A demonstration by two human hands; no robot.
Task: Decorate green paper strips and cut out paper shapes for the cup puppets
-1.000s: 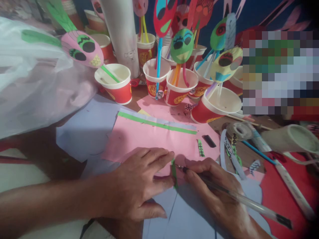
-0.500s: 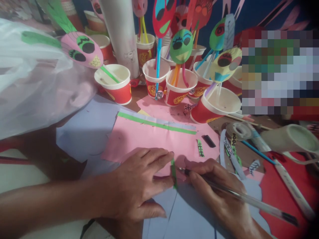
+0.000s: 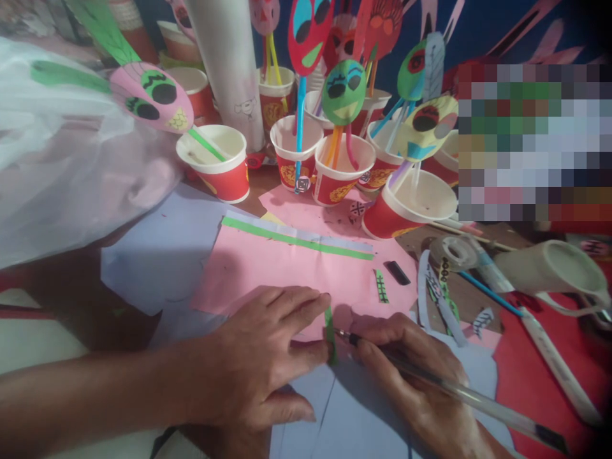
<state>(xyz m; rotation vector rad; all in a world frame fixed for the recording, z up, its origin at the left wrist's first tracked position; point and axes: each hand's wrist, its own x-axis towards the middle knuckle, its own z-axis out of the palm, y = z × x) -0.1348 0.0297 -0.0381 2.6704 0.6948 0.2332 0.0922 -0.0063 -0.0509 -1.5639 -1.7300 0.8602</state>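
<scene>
My left hand (image 3: 270, 354) lies flat with fingers spread, its fingertips pressing the left edge of a narrow green paper strip (image 3: 329, 322). In my right hand (image 3: 415, 376) is a clear-barrelled pen (image 3: 478, 398), gripped near its tip; the tip touches or almost touches the strip's right side. Under the strip are pink paper (image 3: 268, 274) and bluish-grey paper (image 3: 344, 414). A long green strip (image 3: 296, 241) lies along the pink paper's far edge. To the right sit a small green piece with black lines (image 3: 381, 285) and a small black piece (image 3: 398, 273).
Red paper cups (image 3: 339, 178) with paper faces on straws stand across the back. A white plastic bag (image 3: 86, 166) bulges at the left. On the right are a tape roll (image 3: 454, 254), paper scraps (image 3: 437, 290), a marker (image 3: 557, 363), a pale cup lying sideways (image 3: 554, 271) and red paper (image 3: 526, 389).
The whole view has shifted slightly, so things appear a little further left. Both hands keep nearly the same pose, and the pen tip stays beside the green strip.
</scene>
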